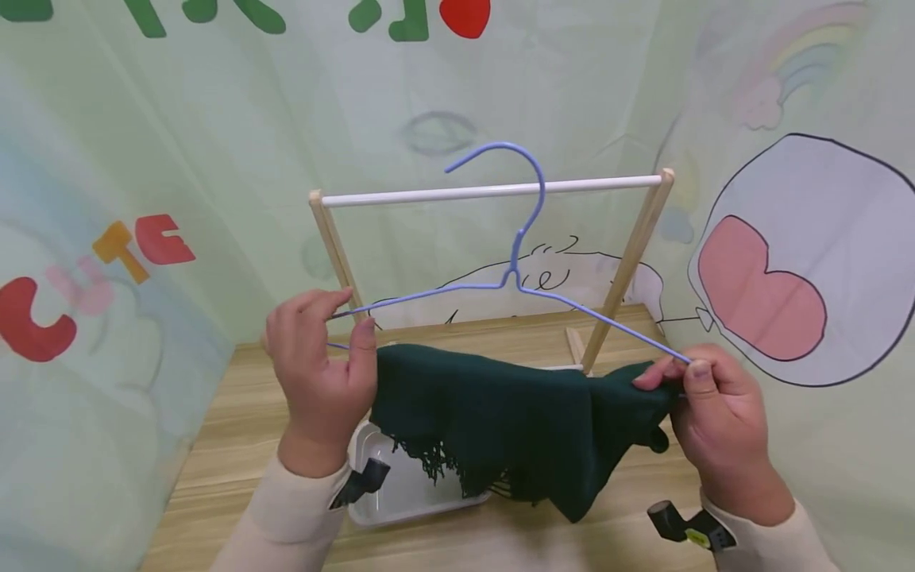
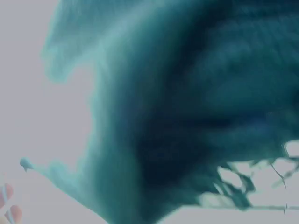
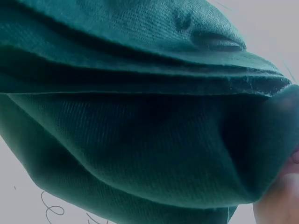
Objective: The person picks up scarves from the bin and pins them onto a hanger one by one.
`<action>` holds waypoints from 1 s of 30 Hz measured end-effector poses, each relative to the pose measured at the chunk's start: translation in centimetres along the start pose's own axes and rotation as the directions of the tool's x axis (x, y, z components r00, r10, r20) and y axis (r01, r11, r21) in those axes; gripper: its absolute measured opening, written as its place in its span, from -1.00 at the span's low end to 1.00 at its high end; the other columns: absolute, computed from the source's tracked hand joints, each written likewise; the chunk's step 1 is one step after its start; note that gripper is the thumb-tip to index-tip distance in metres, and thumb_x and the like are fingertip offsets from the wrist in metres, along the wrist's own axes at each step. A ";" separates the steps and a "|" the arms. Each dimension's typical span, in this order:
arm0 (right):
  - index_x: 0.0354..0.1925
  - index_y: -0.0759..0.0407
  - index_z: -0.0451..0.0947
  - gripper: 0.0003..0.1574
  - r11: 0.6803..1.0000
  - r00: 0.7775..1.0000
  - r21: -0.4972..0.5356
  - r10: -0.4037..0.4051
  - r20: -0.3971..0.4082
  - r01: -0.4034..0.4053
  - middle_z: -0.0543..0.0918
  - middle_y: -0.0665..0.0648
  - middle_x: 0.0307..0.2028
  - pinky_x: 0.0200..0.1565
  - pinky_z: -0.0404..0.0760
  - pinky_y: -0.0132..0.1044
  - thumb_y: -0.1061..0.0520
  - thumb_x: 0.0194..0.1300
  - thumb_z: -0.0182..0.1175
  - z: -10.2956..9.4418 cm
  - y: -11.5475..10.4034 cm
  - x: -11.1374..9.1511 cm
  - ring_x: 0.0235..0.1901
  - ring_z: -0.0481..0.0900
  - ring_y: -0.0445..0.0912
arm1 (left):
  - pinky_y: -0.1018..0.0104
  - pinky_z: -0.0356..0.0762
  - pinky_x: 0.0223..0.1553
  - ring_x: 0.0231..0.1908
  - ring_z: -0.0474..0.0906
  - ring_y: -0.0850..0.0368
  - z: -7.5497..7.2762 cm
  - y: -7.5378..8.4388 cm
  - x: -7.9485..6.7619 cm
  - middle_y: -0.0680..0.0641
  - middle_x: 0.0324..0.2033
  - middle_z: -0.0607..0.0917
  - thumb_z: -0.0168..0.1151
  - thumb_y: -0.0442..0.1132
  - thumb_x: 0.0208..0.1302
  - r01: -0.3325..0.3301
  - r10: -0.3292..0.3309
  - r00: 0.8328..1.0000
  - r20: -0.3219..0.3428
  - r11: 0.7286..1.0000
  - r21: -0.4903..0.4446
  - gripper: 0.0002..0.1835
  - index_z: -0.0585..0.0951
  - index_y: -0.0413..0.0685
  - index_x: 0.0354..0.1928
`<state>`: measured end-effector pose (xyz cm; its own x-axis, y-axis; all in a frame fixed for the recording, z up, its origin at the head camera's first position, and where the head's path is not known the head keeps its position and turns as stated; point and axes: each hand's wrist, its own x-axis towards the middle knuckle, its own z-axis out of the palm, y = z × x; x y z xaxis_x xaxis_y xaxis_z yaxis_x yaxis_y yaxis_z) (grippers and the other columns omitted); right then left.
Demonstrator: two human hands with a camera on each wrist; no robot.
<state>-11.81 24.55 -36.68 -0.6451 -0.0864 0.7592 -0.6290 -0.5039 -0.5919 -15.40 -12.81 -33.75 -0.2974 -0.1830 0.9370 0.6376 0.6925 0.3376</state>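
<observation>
A dark green fringed scarf (image 1: 493, 413) hangs folded over the lower bar of a blue clothes hanger (image 1: 429, 292), whose hook points up. My left hand (image 1: 322, 373) grips the hanger's left end, with the thumb beside the scarf's edge. At the other end my right hand (image 1: 722, 405) pinches the hanger, and its fingers touch the bunched corner of the scarf. In the left wrist view the blurred scarf (image 2: 210, 93) fills most of the picture. Folded layers of the scarf (image 3: 140, 144) show in the right wrist view, with part of a hand (image 3: 280, 200) at the right edge.
Behind the hanger stands a wooden rack with a white rail (image 1: 429, 195). A white tray (image 1: 386, 516) sits on the wood-grain table (image 1: 236, 429), partly beneath the scarf. Printed curtains (image 1: 179, 103) enclose the back and sides.
</observation>
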 end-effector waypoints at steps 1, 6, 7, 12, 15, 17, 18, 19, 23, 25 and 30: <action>-0.10 0.63 0.45 -0.64 1.000 1.000 0.005 -0.002 0.006 0.002 0.78 0.35 -0.15 0.04 0.73 -0.26 0.48 0.63 -0.31 -0.1 0.0 0.0 -0.07 0.77 0.07 | 0.08 0.22 0.15 -0.06 0.53 -0.28 -0.4 -0.4 0.1 -0.28 -0.15 0.67 0.26 -0.16 0.34 0.027 -0.027 0.998 0.058 1.000 -0.001 -0.69 0.68 -0.24 -0.02; -0.10 0.63 0.44 -0.64 1.000 1.000 0.010 0.003 0.017 -0.003 0.77 0.37 -0.14 0.03 0.73 -0.26 0.48 0.63 -0.32 -0.3 -0.2 0.0 -0.07 0.77 0.08 | 0.34 0.38 0.09 -0.08 0.58 -0.03 -1.6 -1.4 0.0 -0.23 -0.20 0.69 0.26 -0.40 0.37 0.172 -0.139 0.955 0.262 0.979 -0.108 -0.83 0.72 -0.27 -0.07; -0.09 0.63 0.44 -0.63 1.000 1.000 0.006 0.009 0.018 -0.009 0.77 0.37 -0.14 0.03 0.73 -0.26 0.48 0.63 -0.33 -0.4 -0.3 0.0 -0.07 0.77 0.08 | 0.39 0.40 0.05 -0.10 0.58 0.05 -1.7 -1.4 0.1 -0.21 -0.23 0.68 0.25 -0.45 0.38 0.204 -0.158 0.946 0.283 0.969 -0.141 -0.86 0.72 -0.28 -0.09; -0.09 0.61 0.45 -0.63 0.996 0.998 -0.072 0.057 -0.016 -0.058 0.77 0.34 -0.14 0.01 0.74 -0.27 0.50 0.62 -0.33 -0.6 -0.6 -0.1 -0.08 0.76 0.05 | 0.49 0.46 -0.17 -0.27 0.48 0.28 -1.9 -1.3 0.4 0.06 -0.34 0.60 0.21 -0.57 0.38 0.344 -0.237 0.911 0.338 0.889 -0.303 -0.94 0.65 -0.41 -0.22; -0.09 0.58 0.46 -0.63 0.986 0.994 -0.129 0.100 -0.050 -0.105 0.77 0.31 -0.14 -0.02 0.74 -0.31 0.51 0.61 -0.32 -0.6 -0.6 -0.1 -0.08 0.76 0.03 | 0.50 0.40 -0.34 -0.43 0.41 0.28 -1.9 -1.1 0.6 0.15 -0.44 0.53 0.18 -0.57 0.40 0.411 -0.288 0.891 0.350 0.840 -0.354 -0.95 0.60 -0.45 -0.26; -0.08 0.57 0.47 -0.63 0.980 0.990 -0.147 0.124 -0.064 -0.132 0.77 0.29 -0.13 0.00 0.73 -0.31 0.52 0.61 -0.31 -0.7 -0.4 0.0 -0.07 0.76 0.02 | 0.48 0.33 -0.44 -0.52 0.34 0.28 -1.9 -1.0 0.6 0.16 -0.51 0.47 0.15 -0.56 0.42 0.441 -0.316 0.880 0.354 0.822 -0.361 -0.93 0.56 -0.45 -0.27; -0.07 0.57 0.47 -0.63 0.977 0.989 -0.157 0.135 -0.068 -0.144 0.76 0.28 -0.12 0.02 0.73 -0.31 0.52 0.61 -0.31 -0.7 -0.4 0.1 -0.06 0.76 0.01 | 0.46 0.29 -0.47 -0.55 0.30 0.27 -2.0 -1.0 0.7 0.15 -0.54 0.43 0.15 -0.55 0.42 0.452 -0.329 0.875 0.354 0.818 -0.356 -0.92 0.55 -0.45 -0.28; -0.06 0.56 0.47 -0.64 0.973 0.987 -0.174 0.144 -0.074 -0.155 0.75 0.27 -0.10 0.03 0.72 -0.31 0.52 0.61 -0.30 -0.7 -0.4 0.1 -0.04 0.76 0.00 | 0.44 0.26 -0.48 -0.56 0.26 0.26 -2.0 -1.0 0.6 0.14 -0.56 0.40 0.14 -0.53 0.43 0.457 -0.337 0.873 0.352 0.819 -0.348 -0.91 0.54 -0.44 -0.29; 0.06 0.57 0.46 -0.69 0.929 0.977 -0.306 0.179 -0.120 -0.208 0.71 0.18 -0.02 0.07 0.70 -0.35 0.46 0.62 -0.22 -0.7 -0.5 0.3 0.01 0.74 -0.06 | 0.42 0.22 -0.47 -0.57 0.23 0.24 -2.1 -1.2 0.6 0.10 -0.58 0.32 0.13 -0.52 0.45 0.452 -0.340 0.876 0.342 0.826 -0.337 -0.89 0.50 -0.43 -0.31; 0.16 0.56 0.43 -0.68 0.890 0.969 -0.386 0.204 -0.140 -0.243 0.70 0.13 0.03 0.06 0.68 -0.39 0.42 0.64 -0.18 -0.9 -0.7 0.3 0.03 0.73 -0.11 | 0.42 0.22 -0.46 -0.56 0.23 0.24 -2.1 -1.2 0.6 0.10 -0.58 0.31 0.12 -0.51 0.45 0.450 -0.343 0.877 0.336 0.831 -0.328 -0.88 0.49 -0.43 -0.31; 0.38 0.45 0.37 -0.54 0.829 0.956 -0.476 0.253 -0.149 -0.294 0.66 0.14 0.20 0.06 0.59 -0.46 0.24 0.67 -0.10 -1.9 -0.6 0.0 0.04 0.64 -0.11 | 0.40 0.20 -0.45 -0.56 0.21 0.23 -2.4 -1.3 0.9 0.11 -0.59 0.28 0.12 -0.46 0.47 0.475 -0.387 0.867 0.313 0.832 -0.288 -0.83 0.47 -0.43 -0.33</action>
<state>-12.24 26.50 -36.85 -0.8405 -0.0823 0.5356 -0.5385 0.0166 -0.8425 -14.75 -15.57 -33.10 -0.7272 -0.2084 0.6540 0.5934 0.2880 0.7516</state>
